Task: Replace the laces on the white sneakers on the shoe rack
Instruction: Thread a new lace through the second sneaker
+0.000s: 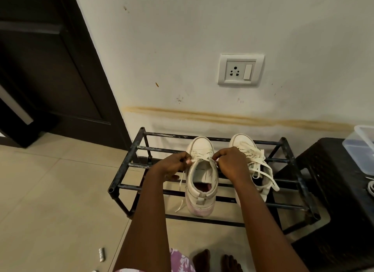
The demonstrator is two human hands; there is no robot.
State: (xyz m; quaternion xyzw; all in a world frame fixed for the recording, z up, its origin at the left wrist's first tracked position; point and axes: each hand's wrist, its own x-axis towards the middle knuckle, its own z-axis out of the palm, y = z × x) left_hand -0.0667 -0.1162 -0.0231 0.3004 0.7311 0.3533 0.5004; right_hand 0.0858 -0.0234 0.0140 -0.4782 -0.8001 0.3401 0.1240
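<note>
Lace [181, 183] pinched near top of left sneaker [202, 178]: left hand [176, 164] grip curled on it at one side, right hand [230, 162] grip curled on it at other, strand pulled across tongue. Loose tail left dangling down past heel. Sneaker sat on top bars of black shoe rack [121, 170], toe toward wall [182, 39]. Right sneaker [242, 142] just beside it, partly hidden by right hand, its undone laces [261, 168] flopped all over.

A dark wooden door [50, 69] meets a cream wall bearing a white socket-and-switch plate [240, 70] and a brownish streak [232, 118], while a clear plastic container [362, 148] and white cable [371, 187] sit on a dark textured stool [334, 190] above beige floor tiles [50, 190].
</note>
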